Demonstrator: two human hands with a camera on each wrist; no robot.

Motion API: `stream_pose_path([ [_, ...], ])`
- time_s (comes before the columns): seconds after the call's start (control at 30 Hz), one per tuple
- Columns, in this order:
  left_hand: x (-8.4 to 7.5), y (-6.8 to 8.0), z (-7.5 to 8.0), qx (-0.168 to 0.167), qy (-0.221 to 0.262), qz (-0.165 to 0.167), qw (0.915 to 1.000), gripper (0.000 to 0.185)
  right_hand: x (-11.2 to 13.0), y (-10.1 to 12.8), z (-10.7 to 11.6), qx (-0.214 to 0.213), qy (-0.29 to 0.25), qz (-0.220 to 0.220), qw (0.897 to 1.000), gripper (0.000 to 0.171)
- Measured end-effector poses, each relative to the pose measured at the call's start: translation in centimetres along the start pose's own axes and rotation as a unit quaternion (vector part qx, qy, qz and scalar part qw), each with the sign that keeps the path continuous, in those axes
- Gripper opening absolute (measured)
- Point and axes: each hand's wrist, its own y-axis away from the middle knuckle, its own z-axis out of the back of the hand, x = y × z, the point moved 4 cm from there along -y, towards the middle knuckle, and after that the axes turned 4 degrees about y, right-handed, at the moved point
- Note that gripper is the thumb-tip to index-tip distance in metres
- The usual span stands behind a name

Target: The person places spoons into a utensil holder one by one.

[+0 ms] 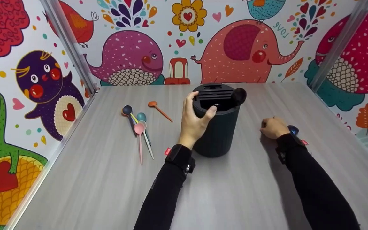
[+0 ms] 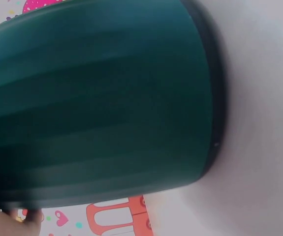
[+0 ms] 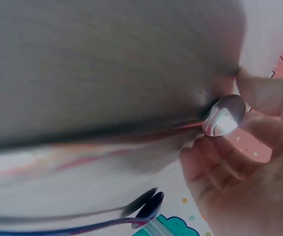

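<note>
In the head view my left hand (image 1: 194, 123) grips the rim of a dark green utensil holder (image 1: 216, 137), thumb over the near edge and fingers at the left side. The holder stands upright with a black slotted insert, and a black spoon (image 1: 239, 96) leans out of its right side. At the right, my right hand (image 1: 274, 127) is low at the table with curled fingers. The right wrist view has a shiny metal spoon (image 3: 225, 116) between its thumb and fingers, much of the handle blurred. A blue spoon (image 3: 148, 209) lies beside that hand.
Left of the holder, several spoons lie in a loose pile, among them a pink spoon (image 1: 140, 129) and a dark blue spoon (image 1: 127, 110). An orange spoon (image 1: 153, 104) lies apart. Printed panels (image 1: 184, 41) wall the grey table (image 1: 85, 185) at back and sides.
</note>
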Motion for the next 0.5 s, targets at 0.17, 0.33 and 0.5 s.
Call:
stream_pose_path([
  [0.17,0.1,0.0,0.0,0.003,0.001,0.009,0.9999,0.086,-0.2,-0.2,0.0,-0.025,-0.02,-0.001,0.999,0.027],
  [0.33,0.1,0.0,0.1,0.003,0.0,0.012,0.9999,0.085,0.2,-0.1,0.3,-0.067,-0.071,-0.013,0.995,0.029],
  [0.5,0.1,0.0,0.1,0.001,-0.002,0.011,0.9999,0.085,0.7,0.3,1.4,-0.097,-0.23,-0.063,0.966,0.048],
])
